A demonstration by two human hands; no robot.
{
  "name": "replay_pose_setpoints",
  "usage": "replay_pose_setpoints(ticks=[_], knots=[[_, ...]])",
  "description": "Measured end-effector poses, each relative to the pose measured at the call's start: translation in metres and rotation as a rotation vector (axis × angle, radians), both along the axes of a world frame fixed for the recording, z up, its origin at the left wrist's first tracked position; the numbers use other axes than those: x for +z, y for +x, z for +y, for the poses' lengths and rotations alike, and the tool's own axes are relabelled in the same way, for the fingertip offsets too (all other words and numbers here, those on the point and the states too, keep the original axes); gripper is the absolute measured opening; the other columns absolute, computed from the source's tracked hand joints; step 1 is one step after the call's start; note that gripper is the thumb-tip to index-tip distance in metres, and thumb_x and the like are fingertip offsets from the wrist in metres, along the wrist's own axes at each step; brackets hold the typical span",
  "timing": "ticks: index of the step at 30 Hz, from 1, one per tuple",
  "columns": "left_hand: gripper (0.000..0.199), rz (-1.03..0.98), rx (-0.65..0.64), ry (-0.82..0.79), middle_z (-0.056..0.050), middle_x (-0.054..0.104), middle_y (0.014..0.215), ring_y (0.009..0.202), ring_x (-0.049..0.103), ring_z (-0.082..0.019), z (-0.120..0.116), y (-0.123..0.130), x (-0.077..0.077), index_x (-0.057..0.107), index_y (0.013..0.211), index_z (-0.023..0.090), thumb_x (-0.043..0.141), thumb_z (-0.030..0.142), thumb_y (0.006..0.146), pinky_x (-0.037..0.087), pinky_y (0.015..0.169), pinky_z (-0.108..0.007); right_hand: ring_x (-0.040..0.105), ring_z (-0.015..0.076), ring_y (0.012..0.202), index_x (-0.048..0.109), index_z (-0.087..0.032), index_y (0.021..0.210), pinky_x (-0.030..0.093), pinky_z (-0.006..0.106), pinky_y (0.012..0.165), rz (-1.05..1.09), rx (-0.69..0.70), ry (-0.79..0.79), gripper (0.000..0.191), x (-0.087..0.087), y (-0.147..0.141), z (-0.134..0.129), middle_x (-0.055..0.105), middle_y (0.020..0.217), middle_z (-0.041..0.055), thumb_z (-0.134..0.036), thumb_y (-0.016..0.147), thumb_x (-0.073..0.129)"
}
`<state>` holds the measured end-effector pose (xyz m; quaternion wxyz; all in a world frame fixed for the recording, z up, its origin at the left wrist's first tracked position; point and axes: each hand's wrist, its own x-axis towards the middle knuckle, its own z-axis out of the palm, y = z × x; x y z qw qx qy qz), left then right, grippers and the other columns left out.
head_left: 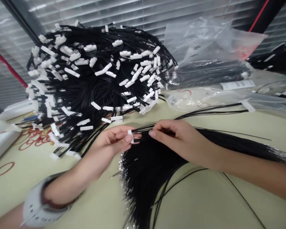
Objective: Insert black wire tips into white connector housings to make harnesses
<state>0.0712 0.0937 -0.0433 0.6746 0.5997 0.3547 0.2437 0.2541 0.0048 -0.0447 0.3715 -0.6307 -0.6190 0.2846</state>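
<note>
Between the thumb and fingers of my left hand [118, 140] is a small white connector housing [131, 136]. Thin black wires run from it to the right. My right hand [176, 136] pinches a black wire close to the housing, its thumb and index finger pressed together. Under both hands lies a thick bundle of loose black wires [152, 168], with shiny metal terminals [124, 178] along its left end. The tip of the wire in my right fingers is too small to make out.
A big heap of black cables with white connectors [92, 86] stands behind my left hand. Clear plastic bags [205, 70] lie at the back right. Red rubber bands [33, 136] are scattered at left on the pale table [205, 200]. Window blinds [143, 12] rise behind.
</note>
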Motion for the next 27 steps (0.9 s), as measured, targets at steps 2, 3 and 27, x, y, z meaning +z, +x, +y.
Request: replay_pose_setpoints(ticks=[2,3,27], knots=[[0.013,-0.024,0.004,-0.005,0.001,0.071,0.082,0.076,0.065,-0.012,-0.0011,-0.0004,0.0006,0.064,0.085,0.022,0.067,0.022,0.072,0.049,0.066,-0.018,0.036,0.0057,0.051,0.053,-0.018,0.069,0.026,0.019,0.045,-0.025,-0.005,0.002,0.026,0.0006,-0.0008,-0.0009,0.045,0.057,-0.0043,-0.038,0.083,0.043],[0.014,-0.031,0.005,-0.014,0.001,0.071,0.082,0.076,0.065,-0.012,-0.0019,-0.0003,0.0012,0.064,0.085,0.022,0.068,0.021,0.072,0.05,0.066,-0.018,0.036,0.0056,0.05,0.053,-0.018,0.07,0.026,0.019,0.044,-0.029,-0.013,0.006,0.026,0.0007,-0.0011,-0.0015,0.045,0.057,-0.0044,-0.037,0.083,0.043],[0.015,0.002,-0.012,-0.043,-0.002,0.071,0.085,0.078,0.064,-0.01,-0.0017,0.0022,0.0051,0.062,0.089,0.018,0.065,0.02,0.075,0.047,0.071,-0.016,0.04,0.0042,0.052,0.053,-0.019,0.068,0.032,0.017,0.046,0.021,-0.03,0.063,0.022,-0.0069,-0.0016,-0.0006,0.048,0.057,-0.0051,-0.034,0.081,0.047]])
